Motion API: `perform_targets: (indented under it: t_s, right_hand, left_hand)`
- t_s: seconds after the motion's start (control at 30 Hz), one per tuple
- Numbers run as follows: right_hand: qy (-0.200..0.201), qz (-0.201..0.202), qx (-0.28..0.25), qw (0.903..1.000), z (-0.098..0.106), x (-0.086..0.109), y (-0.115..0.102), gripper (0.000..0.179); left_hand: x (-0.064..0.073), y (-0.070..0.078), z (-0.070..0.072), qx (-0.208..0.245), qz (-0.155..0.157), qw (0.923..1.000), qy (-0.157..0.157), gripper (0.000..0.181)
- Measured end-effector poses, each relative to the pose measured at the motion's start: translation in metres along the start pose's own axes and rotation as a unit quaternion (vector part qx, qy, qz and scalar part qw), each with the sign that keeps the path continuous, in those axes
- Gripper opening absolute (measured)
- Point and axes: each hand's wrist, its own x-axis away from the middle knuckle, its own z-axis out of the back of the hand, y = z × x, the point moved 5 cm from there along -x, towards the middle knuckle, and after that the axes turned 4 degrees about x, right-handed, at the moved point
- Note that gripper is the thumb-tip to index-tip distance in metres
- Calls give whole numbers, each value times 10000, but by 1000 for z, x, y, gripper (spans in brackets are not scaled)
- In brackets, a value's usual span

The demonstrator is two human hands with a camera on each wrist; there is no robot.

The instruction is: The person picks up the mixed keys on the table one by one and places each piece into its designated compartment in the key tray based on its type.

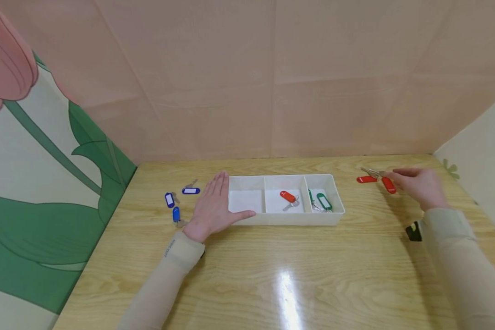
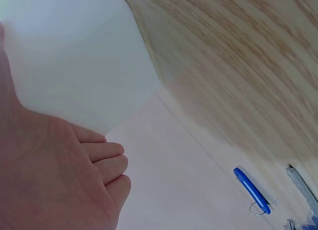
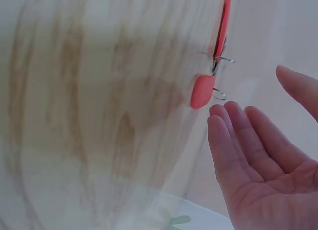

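My left hand [image 1: 212, 208] lies with straight fingers along the left end of a white three-compartment tray [image 1: 286, 219], its thumb stretched over the front rim. At the right, my right hand [image 1: 420, 185] reaches to two keys with red tags, one tag [image 1: 367, 179] lying flat to the left and the other red tag [image 1: 388, 185] by the fingertips. In the right wrist view, the fingers [image 3: 266, 145] are extended, thumb apart, just short of a red tag [image 3: 202, 91]. A red-tagged key [image 1: 288, 197] is in the tray's middle compartment; green-tagged keys [image 1: 324, 201] lie in the right one.
Left of the tray, several keys with blue tags lie on the wooden table [image 1: 239, 275], among them a blue tag [image 1: 191, 190] near the left fingers and another blue tag [image 1: 176, 214] nearer the wrist. A pinkish backdrop [image 1: 272, 91] rises behind the table, with printed panels at both sides.
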Motion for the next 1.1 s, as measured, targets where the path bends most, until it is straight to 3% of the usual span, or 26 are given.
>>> perform_targets:
  t_s: [0.43, 0.73, 0.93, 1.1]
  right_hand:
    - [-165, -27, 172, 9997, -1, -5, 1, 92]
    - [-312, -26, 121, 9994, -4, -11, 7, 73]
    - [-343, -71, 101, 9993, -7, -14, 12, 76]
    - [-321, -5, 434, 9985, -8, -14, 14, 74]
  left_hand:
    - [-1, 0, 2, -32, -9, 10000, 7, 134]
    - [0, 0, 2, -20, -14, 10000, 5, 134]
    - [1, 0, 2, -18, -17, 10000, 4, 134]
    - [1, 0, 2, -1, -4, 10000, -12, 134]
